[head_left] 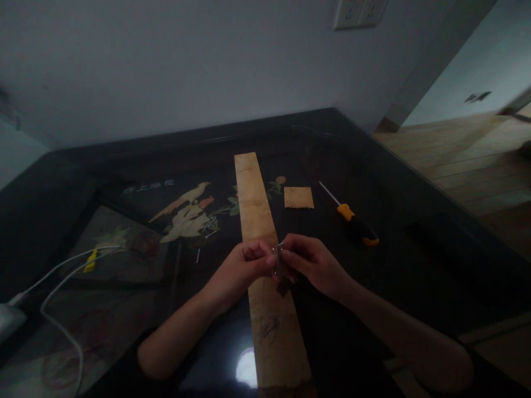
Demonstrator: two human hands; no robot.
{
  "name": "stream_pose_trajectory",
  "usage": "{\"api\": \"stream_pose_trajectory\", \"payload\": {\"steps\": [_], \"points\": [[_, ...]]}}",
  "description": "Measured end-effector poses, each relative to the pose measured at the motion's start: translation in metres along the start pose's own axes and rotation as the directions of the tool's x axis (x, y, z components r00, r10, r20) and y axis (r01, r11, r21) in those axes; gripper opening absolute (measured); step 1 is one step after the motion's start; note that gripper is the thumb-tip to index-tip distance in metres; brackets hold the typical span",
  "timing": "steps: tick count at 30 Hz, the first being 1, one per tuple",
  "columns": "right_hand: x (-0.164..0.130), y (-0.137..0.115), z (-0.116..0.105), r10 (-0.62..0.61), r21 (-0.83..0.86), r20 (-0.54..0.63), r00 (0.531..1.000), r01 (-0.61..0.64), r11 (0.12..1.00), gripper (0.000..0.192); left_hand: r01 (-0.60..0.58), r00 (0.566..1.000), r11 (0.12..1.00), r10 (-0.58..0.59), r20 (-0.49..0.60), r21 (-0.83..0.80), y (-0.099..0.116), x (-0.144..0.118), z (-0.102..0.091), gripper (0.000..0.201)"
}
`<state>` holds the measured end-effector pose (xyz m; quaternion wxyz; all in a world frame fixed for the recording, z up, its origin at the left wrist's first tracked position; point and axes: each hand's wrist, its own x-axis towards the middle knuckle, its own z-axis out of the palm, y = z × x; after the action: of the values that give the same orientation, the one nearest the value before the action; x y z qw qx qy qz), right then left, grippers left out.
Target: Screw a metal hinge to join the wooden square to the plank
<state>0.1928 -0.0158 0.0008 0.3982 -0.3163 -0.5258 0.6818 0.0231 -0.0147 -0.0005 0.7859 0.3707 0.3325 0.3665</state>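
Metal hinge (279, 260) pinched between left hand (243, 268) and right hand (313, 262), both grips clamped; above wooden strip (265, 243).

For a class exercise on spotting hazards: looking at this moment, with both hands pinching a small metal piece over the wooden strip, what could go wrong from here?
1. The small metal piece is held only by the fingertips of the left hand and right hand; it could slip and drop.
2. Loose screws lie on the dark table and may roll away or be overlooked.
3. The white cable trails near the left arm and could snag.
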Motion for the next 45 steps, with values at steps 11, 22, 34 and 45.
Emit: {"api": "stream_pose_trajectory", "payload": {"steps": [11,22,34,45], "points": [[-0.003,0.006,0.006,-0.061,0.13,0.069,0.996,0.052,0.99,0.034,0.103,0.994,0.99,-0.099,0.053,-0.092,-0.014,0.001,0.0,0.046],[-0.004,0.009,0.007,-0.058,0.096,0.048,0.997,0.053,0.994,0.034,0.117,0.993,0.985,-0.114,0.03,-0.124,-0.013,0.0,0.001,0.044],[-0.004,0.007,0.011,-0.057,0.069,0.02,0.998,0.055,0.996,0.038,0.085,0.996,0.985,-0.08,0.04,-0.153,-0.015,0.001,0.002,0.044],[-0.001,0.006,0.007,-0.052,0.039,0.023,0.998,0.051,0.998,0.037,0.066,0.998,0.992,-0.068,-0.015,-0.107,-0.017,0.001,0.0,0.041]]}}
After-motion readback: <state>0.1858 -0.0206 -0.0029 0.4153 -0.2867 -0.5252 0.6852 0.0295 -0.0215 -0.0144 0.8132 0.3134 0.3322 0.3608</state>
